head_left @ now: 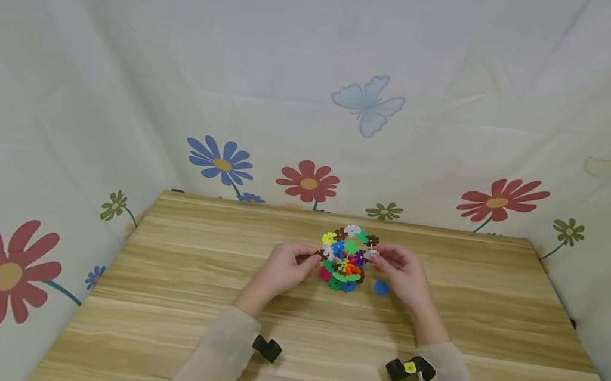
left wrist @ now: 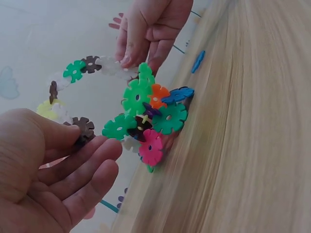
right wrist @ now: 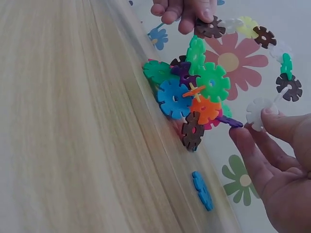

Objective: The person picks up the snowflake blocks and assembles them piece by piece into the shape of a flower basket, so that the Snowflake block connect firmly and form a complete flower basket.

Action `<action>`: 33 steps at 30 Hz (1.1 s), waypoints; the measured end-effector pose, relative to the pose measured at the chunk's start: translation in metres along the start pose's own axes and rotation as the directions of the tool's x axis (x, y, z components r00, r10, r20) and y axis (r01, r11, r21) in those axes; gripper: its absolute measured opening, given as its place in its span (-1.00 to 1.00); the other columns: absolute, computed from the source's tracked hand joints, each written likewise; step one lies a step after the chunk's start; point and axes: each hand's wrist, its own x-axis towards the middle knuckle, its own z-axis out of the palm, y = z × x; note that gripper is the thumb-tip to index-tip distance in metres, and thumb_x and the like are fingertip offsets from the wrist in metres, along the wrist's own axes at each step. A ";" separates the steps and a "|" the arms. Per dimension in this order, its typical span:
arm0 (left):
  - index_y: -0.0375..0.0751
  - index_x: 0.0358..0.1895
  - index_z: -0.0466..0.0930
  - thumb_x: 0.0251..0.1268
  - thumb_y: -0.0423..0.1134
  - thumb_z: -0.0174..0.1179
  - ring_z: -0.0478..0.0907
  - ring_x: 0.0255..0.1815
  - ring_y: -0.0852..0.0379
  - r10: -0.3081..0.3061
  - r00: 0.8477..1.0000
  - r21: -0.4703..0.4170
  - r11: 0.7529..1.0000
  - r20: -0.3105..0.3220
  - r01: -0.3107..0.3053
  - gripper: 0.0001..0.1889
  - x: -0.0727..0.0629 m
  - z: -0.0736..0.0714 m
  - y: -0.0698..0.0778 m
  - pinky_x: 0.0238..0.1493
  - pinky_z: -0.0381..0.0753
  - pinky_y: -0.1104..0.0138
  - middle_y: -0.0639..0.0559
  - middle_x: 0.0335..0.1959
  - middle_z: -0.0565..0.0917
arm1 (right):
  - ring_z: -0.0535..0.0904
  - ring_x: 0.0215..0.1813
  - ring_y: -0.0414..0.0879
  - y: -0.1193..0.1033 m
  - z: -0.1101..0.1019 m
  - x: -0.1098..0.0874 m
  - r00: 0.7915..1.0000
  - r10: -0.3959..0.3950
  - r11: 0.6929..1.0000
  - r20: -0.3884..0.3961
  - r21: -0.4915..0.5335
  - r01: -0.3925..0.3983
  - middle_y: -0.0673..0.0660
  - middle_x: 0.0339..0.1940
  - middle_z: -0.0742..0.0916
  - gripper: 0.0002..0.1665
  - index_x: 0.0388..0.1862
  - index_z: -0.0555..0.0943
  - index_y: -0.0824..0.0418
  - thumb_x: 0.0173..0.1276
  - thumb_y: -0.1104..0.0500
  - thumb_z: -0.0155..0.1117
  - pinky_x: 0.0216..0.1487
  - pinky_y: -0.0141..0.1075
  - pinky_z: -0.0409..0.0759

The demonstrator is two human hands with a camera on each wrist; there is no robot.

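Note:
A colourful cluster of interlocking snowflake discs (head_left: 343, 268) stands on the table between the two hands. From it rises a curved chain of brown, white, green and yellow discs, seen as an arch in both wrist views. My left hand (head_left: 285, 268) pinches a brown disc (left wrist: 85, 127) at one end of the chain between thumb and forefinger. With thumb and fingers, my right hand (head_left: 402, 276) pinches a white disc (right wrist: 256, 112) at the other end. A purple disc (right wrist: 230, 121) of the cluster lies close to the right forefinger's tip; whether they touch I cannot tell.
A loose blue disc (head_left: 381, 287) lies on the wooden table (head_left: 202, 266), just right of the cluster and near the right hand. Behind and beside the table hangs a pale cloth (head_left: 269, 104) printed with flowers and a butterfly.

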 end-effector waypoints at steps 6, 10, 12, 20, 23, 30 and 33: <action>-0.36 0.09 0.80 0.67 -0.31 0.26 0.85 -0.23 -0.17 -0.042 0.999 -0.095 0.995 0.016 0.043 -0.79 -0.001 0.003 -0.001 -0.18 0.86 0.03 -0.18 -0.22 0.84 | 0.82 -0.10 -0.13 0.002 0.002 0.002 1.000 -0.007 0.998 0.026 0.057 0.006 0.48 -0.01 0.77 -0.78 0.14 0.61 0.58 0.59 0.50 0.25 0.06 -0.17 0.82; -0.40 0.14 0.78 0.67 -0.32 0.26 0.85 -0.21 -0.19 -0.049 0.999 -0.118 0.992 0.000 0.048 -0.77 0.000 0.004 -0.003 -0.16 0.86 0.01 -0.20 -0.20 0.85 | 0.83 -0.09 -0.10 0.002 0.000 0.001 0.999 -0.001 0.998 0.046 0.070 -0.002 0.44 -0.03 0.77 -0.77 0.15 0.59 0.60 0.59 0.49 0.26 0.06 -0.12 0.82; -0.41 0.15 0.77 0.66 -0.32 0.27 0.85 -0.20 -0.20 -0.052 0.999 -0.124 0.991 -0.007 0.051 -0.76 0.000 0.004 -0.004 -0.16 0.86 0.02 -0.20 -0.19 0.85 | 0.83 -0.10 -0.07 0.001 -0.002 0.001 0.998 0.007 0.998 0.061 0.069 -0.011 0.41 -0.03 0.77 -0.77 0.14 0.59 0.59 0.61 0.46 0.28 0.04 -0.14 0.83; -0.40 0.16 0.78 0.61 -0.35 0.31 0.86 -0.21 -0.13 -0.050 0.999 -0.144 0.989 -0.022 0.046 -0.76 0.002 0.002 -0.009 -0.17 0.86 0.05 -0.14 -0.15 0.86 | 0.85 -0.03 0.16 -0.002 -0.009 0.000 0.995 0.004 0.999 0.097 -0.045 0.000 0.41 -0.02 0.79 -0.76 0.12 0.67 0.44 0.65 0.27 0.34 -0.10 -0.21 0.80; -0.42 0.17 0.77 0.61 -0.37 0.30 0.86 -0.22 -0.07 -0.049 0.998 -0.151 0.988 -0.028 0.044 -0.76 0.002 0.001 -0.010 -0.15 0.86 0.03 -0.17 -0.13 0.86 | 0.84 -0.01 0.19 -0.002 -0.009 0.000 0.996 -0.006 0.997 0.094 -0.078 0.013 0.37 -0.02 0.81 -0.77 0.12 0.69 0.38 0.64 0.24 0.36 -0.11 -0.21 0.78; -0.44 0.19 0.76 0.60 -0.41 0.30 0.87 -0.17 -0.16 -0.039 0.999 -0.146 0.989 -0.029 0.035 -0.75 0.001 0.001 -0.009 -0.10 0.86 0.06 -0.21 -0.09 0.86 | 0.83 -0.02 0.14 -0.001 -0.011 -0.001 0.996 -0.001 0.996 0.088 -0.093 0.009 0.36 -0.02 0.82 -0.79 0.09 0.71 0.39 0.62 0.26 0.38 -0.06 -0.19 0.82; -0.42 0.16 0.77 0.59 -0.40 0.31 0.87 -0.16 -0.16 -0.032 0.999 -0.120 0.992 -0.023 0.029 -0.77 0.001 0.001 -0.009 -0.13 0.86 0.17 -0.19 -0.09 0.86 | 0.82 -0.02 0.17 -0.001 -0.011 -0.002 0.996 0.012 0.996 0.089 -0.084 -0.005 0.38 0.00 0.79 -0.78 0.10 0.70 0.42 0.61 0.29 0.38 -0.03 -0.16 0.84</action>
